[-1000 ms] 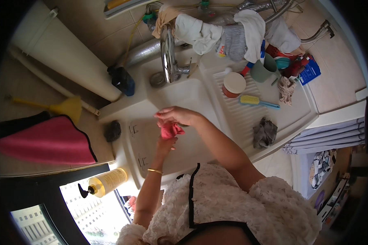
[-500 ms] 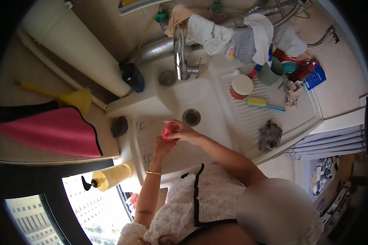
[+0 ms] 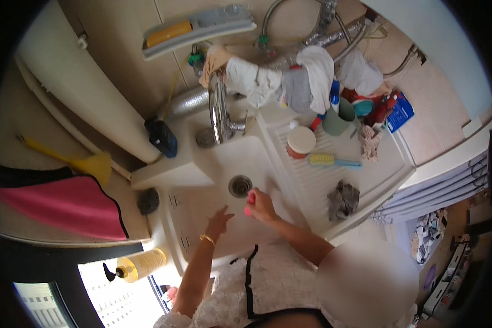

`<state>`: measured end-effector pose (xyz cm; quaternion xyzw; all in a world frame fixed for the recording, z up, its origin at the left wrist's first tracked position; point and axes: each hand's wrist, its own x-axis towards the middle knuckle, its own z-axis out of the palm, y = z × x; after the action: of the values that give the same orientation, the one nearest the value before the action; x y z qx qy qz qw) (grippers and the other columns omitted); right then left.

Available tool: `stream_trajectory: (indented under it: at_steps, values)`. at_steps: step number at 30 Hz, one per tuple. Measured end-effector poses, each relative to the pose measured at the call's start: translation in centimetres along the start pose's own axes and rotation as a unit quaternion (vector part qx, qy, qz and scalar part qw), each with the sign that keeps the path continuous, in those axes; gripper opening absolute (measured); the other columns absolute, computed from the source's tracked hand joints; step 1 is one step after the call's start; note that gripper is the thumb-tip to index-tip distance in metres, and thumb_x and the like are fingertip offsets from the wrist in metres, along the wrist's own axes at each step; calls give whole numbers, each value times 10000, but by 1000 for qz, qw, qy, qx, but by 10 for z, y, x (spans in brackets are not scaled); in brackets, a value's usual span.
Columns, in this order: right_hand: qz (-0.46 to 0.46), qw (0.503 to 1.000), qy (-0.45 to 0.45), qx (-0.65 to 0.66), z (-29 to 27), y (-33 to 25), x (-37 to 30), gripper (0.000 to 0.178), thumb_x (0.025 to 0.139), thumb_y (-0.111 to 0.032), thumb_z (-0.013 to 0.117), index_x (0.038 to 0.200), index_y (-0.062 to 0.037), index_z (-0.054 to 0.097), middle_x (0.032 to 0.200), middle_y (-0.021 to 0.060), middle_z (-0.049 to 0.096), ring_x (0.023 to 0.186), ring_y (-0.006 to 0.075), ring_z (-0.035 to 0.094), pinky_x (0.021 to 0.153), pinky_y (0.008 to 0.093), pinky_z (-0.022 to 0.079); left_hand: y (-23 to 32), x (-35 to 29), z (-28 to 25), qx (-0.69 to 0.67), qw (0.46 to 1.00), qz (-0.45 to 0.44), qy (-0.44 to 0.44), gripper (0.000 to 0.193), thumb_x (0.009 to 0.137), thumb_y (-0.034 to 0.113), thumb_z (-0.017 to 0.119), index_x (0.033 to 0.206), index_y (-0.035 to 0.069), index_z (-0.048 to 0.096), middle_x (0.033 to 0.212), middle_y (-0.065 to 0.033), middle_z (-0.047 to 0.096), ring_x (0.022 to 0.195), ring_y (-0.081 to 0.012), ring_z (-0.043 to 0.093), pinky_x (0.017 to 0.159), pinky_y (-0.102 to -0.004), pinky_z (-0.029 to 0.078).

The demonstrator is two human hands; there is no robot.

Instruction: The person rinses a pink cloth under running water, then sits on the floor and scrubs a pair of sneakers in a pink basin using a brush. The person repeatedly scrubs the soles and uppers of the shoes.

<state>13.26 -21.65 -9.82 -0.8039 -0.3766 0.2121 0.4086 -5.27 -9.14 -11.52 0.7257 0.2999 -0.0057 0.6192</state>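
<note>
Over the white sink basin, my right hand is closed round a small wadded pink-red cloth. Most of the cloth is hidden in the fist, so its exact kind does not show. To its left, my left hand holds nothing, its fingers stretched out and apart above the basin floor. A gold bangle circles that wrist. Just beyond my right hand lies the round metal drain. The chrome tap rises at the far rim, and no water shows running from it.
On the ribbed drainboard to the right are a lidded tub, a yellow-and-blue brush, a grey-green cup and a wet grey cloth. A yellow pump bottle and dark scouring pad sit left. Wet cloths hang behind.
My hands have come apart. The right one has moved rightward, keeping the pink-red cloth, while the left has let go of it and opened. The whole view has tilted upward.
</note>
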Motion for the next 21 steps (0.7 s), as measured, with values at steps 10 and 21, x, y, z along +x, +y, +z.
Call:
stream_trajectory:
  at_steps: [10, 21]
  values:
    - [-132, 974, 123, 136, -65, -86, 3, 374, 789, -11, 650, 1146, -18, 539, 893, 84, 649, 757, 144, 610, 688, 270, 502, 104, -42, 7, 262, 956, 72, 110, 1182, 658, 255, 853, 1492, 51, 40, 1526, -226, 51, 1400, -418, 164, 1119, -512, 251]
    - [35, 768, -189, 611, -92, -131, 4, 517, 835, -109, 622, 1322, -31, 463, 1162, 96, 588, 1010, 171, 581, 800, 316, 498, 149, -51, 1, -60, 959, 165, 221, 313, 850, -35, 629, 1127, 14, 491, 864, -45, 587, 650, -106, 556, 564, -252, 475]
